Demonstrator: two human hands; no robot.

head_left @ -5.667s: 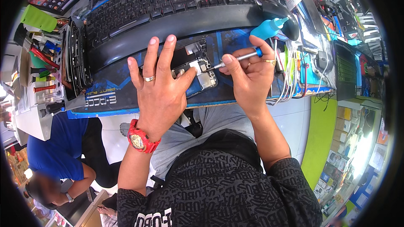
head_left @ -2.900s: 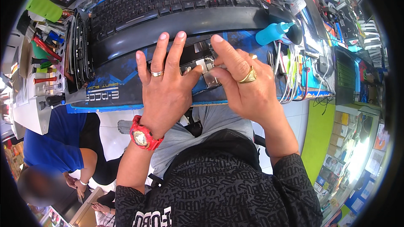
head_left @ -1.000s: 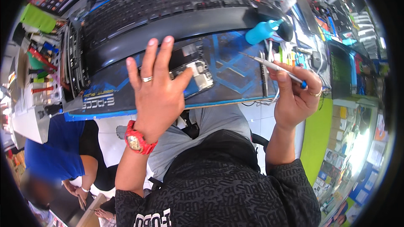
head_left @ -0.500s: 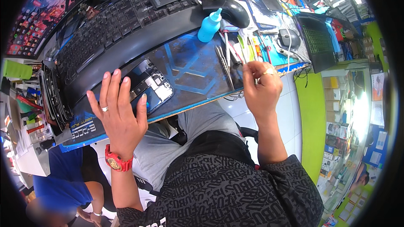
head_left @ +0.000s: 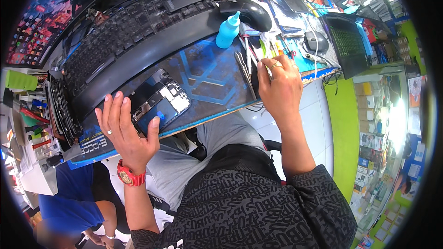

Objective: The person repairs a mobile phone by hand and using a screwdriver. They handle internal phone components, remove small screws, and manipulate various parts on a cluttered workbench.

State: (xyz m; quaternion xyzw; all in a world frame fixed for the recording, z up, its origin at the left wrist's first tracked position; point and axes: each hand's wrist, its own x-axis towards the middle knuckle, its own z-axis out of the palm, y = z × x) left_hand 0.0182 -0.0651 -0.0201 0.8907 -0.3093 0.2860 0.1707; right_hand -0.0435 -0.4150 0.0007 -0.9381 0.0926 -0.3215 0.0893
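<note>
An opened smartphone point(head_left: 173, 96) lies on the dark blue work mat point(head_left: 207, 74), its circuit board and inner parts exposed. My left hand point(head_left: 129, 129), wearing a ring, is open at the phone's left end, with fingers spread and thumb near its lower edge. Over the mat's right edge, my right hand point(head_left: 281, 85) is closed, fingers curled down among slim tools. Whatever its fingertips grip is hidden beneath them. Just left of it lie metal tweezers point(head_left: 245, 76) and a screwdriver point(head_left: 248, 50). A light-blue squeeze bottle point(head_left: 227, 33) stands upright behind the tweezers.
A large black keyboard point(head_left: 138, 23) runs along the back of the mat. Right of it are a black curved object point(head_left: 251, 11), a computer mouse point(head_left: 316, 42) and a laptop point(head_left: 348, 44). Stacked phone parts point(head_left: 62, 108) stand at left. Another person in blue point(head_left: 69, 203) sits lower left.
My right hand has moved slightly left and up, onto the tools by the tweezers. My left hand has shifted a little down and left, uncovering more of the phone.
</note>
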